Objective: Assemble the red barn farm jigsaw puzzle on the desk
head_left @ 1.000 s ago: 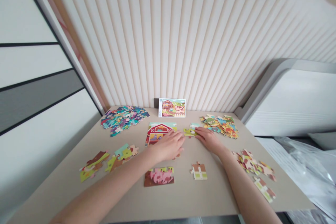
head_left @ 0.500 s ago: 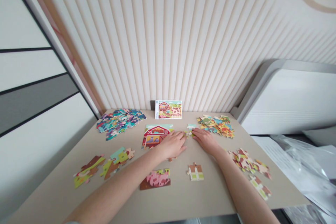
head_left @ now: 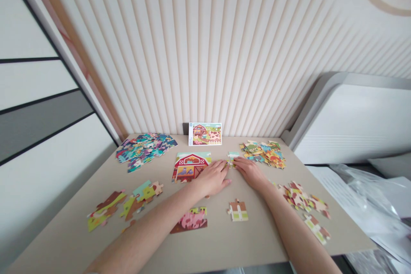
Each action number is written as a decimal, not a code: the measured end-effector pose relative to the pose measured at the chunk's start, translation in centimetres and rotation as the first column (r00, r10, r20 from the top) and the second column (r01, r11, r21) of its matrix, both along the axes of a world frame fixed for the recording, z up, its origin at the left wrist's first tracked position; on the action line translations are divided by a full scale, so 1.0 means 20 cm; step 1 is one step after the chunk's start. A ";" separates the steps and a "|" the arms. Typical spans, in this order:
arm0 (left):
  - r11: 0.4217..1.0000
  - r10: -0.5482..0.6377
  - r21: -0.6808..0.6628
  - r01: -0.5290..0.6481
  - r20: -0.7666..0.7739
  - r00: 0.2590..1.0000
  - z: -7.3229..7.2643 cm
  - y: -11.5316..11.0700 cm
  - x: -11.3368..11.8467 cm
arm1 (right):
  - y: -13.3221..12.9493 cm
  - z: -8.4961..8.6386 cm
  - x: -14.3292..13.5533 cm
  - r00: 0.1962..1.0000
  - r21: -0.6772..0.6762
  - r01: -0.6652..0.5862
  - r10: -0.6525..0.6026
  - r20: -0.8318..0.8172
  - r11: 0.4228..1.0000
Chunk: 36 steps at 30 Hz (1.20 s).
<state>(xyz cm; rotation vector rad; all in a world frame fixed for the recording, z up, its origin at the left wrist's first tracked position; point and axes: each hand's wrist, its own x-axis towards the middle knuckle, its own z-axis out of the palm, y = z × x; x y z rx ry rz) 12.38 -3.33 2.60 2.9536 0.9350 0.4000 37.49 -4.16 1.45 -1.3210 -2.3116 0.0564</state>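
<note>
Between my two hands lies a small joined piece of puzzle [head_left: 233, 155] with pale blue sky and green. My left hand [head_left: 214, 176] rests over the right side of the red barn section [head_left: 192, 166], its fingertips at the left edge of the small piece. My right hand [head_left: 251, 172] touches that piece from the right with its fingertips. The fingers of both hands lie close together, and how firmly they grip is hard to see. Nearer me are the pink pig section [head_left: 192, 221] and a white fence section [head_left: 238, 211].
A picture card [head_left: 205, 134] leans at the wall. Puzzle heaps lie back left [head_left: 147, 150] and back right [head_left: 265, 153]. Cow-patterned pieces [head_left: 300, 197] are on the right, green and brown pieces [head_left: 107, 209] on the left of the table [head_left: 250, 248].
My left hand has shifted slightly down, and its thumb sticks out more to the right. My right hand has hardly moved. The view has shifted slightly.
</note>
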 end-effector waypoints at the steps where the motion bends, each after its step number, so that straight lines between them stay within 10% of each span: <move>1: 1.000 -0.002 -0.001 0.002 0.002 1.000 0.00 0.00 0.00 | 0.00 0.00 0.00 1.000 -0.008 0.006 -0.006 -0.008 1.000; 36: 1.000 0.001 -0.007 -0.001 0.078 0.997 0.02 0.01 0.02 | -0.03 0.07 -0.05 0.992 0.042 0.002 -0.007 0.122 0.999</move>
